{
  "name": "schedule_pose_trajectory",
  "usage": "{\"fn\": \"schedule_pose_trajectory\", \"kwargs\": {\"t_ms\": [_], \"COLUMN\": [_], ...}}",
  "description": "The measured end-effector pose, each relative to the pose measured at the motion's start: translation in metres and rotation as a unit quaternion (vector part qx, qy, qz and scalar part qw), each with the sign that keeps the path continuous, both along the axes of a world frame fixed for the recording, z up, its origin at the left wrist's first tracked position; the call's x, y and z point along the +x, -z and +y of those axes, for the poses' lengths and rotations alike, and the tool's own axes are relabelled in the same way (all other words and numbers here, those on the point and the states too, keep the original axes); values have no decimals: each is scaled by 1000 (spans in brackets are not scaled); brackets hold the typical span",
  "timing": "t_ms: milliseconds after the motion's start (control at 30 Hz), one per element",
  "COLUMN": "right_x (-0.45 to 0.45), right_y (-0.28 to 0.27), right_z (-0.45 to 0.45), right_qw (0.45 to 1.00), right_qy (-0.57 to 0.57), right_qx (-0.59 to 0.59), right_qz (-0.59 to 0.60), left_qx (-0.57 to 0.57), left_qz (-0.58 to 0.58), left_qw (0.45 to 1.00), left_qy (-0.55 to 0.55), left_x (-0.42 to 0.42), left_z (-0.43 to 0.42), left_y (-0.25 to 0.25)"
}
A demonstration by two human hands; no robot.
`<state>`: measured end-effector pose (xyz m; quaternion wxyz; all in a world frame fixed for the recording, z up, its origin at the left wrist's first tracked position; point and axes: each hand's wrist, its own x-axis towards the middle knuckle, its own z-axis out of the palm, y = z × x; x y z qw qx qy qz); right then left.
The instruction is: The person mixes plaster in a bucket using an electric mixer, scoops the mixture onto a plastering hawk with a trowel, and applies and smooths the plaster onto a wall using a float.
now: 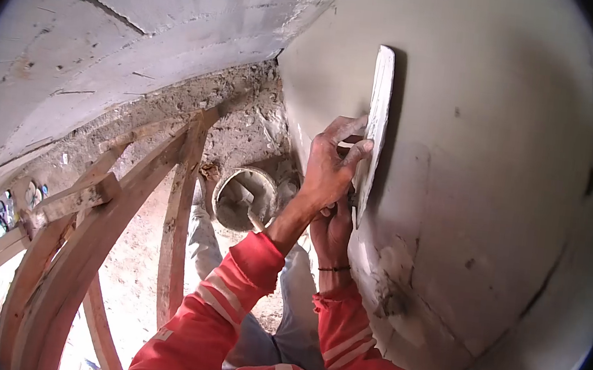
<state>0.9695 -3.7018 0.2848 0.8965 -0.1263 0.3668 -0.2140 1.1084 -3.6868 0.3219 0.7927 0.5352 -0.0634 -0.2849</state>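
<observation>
A long, narrow plastering float (380, 100), its face coated in whitish plaster, stands nearly upright along the right-hand wall (487, 154). My left hand (334, 158) is closed on its near side, around the middle, with the thumb and fingers at the edge. Lower down, my right hand (335, 231) is closed at the float's lower part; my left wrist partly covers its fingers. Smooth, damp-looking plaster covers the upper wall, while cracks and a rough patch (392, 296) show lower down.
A bucket (217, 198) with a tool leaning inside stands on the rubble-strewn floor by my legs. To the left rises a wooden frame (99, 236) of several beams. A cracked, pale surface (162, 19) slants across the upper left.
</observation>
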Motion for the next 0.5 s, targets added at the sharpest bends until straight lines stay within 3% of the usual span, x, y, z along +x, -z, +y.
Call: {"fn": "schedule_pose_trajectory", "kwargs": {"t_ms": [333,500], "right_x": [-27,-42], "right_y": [-131,-225], "right_z": [-6,-8], "right_qw": [1000,1000], "right_qy": [6,-22], "right_qx": [16,-3], "right_qz": [1,-3], "left_qx": [-6,30], "left_qz": [-13,-105], "left_qw": [999,990], "left_qy": [-50,-85], "left_x": [-20,-34], "left_z": [-9,-12], "left_y": [-135,-213]}}
